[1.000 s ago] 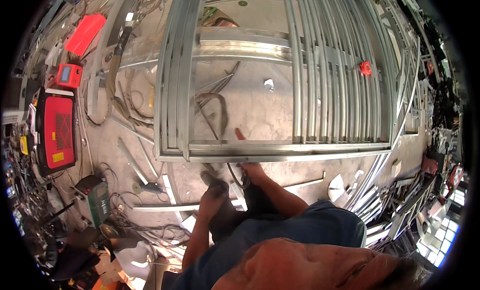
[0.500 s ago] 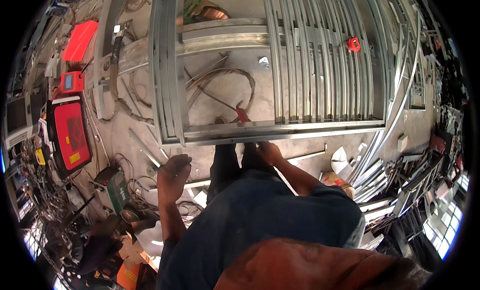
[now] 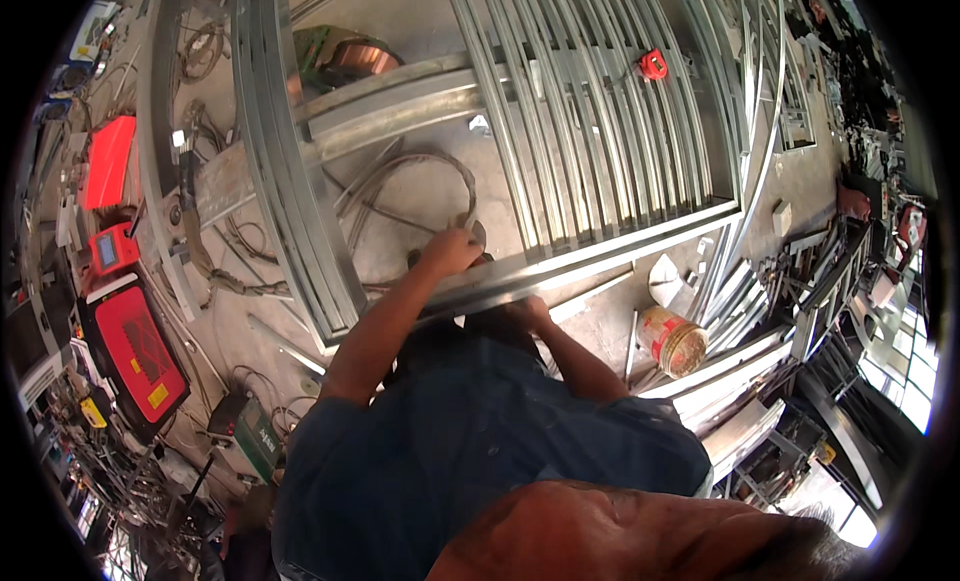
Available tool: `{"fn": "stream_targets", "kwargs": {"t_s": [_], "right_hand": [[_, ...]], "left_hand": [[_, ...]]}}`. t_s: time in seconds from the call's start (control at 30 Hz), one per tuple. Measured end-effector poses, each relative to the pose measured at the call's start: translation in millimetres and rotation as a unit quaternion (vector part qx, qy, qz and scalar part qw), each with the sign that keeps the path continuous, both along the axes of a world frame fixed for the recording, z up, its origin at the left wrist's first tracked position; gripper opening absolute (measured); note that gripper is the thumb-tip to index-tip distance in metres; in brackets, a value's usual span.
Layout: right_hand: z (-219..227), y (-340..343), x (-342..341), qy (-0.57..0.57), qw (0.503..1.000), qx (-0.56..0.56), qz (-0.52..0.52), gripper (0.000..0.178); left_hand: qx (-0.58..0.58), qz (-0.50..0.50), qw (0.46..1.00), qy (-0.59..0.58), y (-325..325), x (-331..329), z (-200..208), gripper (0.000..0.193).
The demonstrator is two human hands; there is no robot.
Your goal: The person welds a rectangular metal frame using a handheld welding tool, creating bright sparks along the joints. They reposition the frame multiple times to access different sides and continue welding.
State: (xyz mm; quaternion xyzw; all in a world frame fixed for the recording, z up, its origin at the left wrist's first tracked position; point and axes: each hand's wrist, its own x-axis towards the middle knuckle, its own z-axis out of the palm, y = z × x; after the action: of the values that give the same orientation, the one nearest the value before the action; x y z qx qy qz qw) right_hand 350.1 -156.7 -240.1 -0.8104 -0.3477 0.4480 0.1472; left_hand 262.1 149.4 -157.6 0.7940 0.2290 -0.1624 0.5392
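In front of me lies a metal frame point(image 3: 600, 253) with several parallel bars point(image 3: 560, 131) across its right half. My left hand point(image 3: 452, 251) reaches over the near rail into the frame's opening, fingers curled by a dark cable loop point(image 3: 425, 159). What the fingers hold is hidden. Low at the outer side of the near rail, my right hand point(image 3: 527, 312) has its fingers bent, partly out of sight against the rail. On the bars sits a small red tape measure point(image 3: 653, 65).
A copper-coloured wire spool point(image 3: 365, 58) is beyond the frame's crossbar. To the left are a red-and-black machine point(image 3: 140, 356), a red box with a screen point(image 3: 113, 248) and a green case point(image 3: 250, 436). A round tub point(image 3: 673, 343) and metal lengths point(image 3: 740, 411) lie to the right.
My left hand has moved from outside the frame, up and right over the near rail. The red handle that showed there is out of sight. My right hand stays near the rail.
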Motion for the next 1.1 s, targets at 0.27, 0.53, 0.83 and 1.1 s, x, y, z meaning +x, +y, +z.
{"fn": "stream_targets", "kwargs": {"t_s": [0.27,0.53,0.83,1.1], "right_hand": [[-68,40,14,0.127,0.977,0.126,-0.114,0.043],[-27,42,38,0.111,0.994,-0.021,0.002,0.042],[100,72,95,0.213,0.885,-0.27,0.314,0.041],[228,357,152,0.152,0.978,0.011,0.143,0.031]], "left_hand": [[-0.246,-0.039,0.894,0.371,-11,52,-101,0.061],[-0.575,0.473,0.658,0.114,-48,80,-147,0.021],[-0.519,0.676,0.472,-0.226,175,90,-236,0.013],[-0.47,0.776,0.294,-0.3,260,45,-284,0.013]]}}
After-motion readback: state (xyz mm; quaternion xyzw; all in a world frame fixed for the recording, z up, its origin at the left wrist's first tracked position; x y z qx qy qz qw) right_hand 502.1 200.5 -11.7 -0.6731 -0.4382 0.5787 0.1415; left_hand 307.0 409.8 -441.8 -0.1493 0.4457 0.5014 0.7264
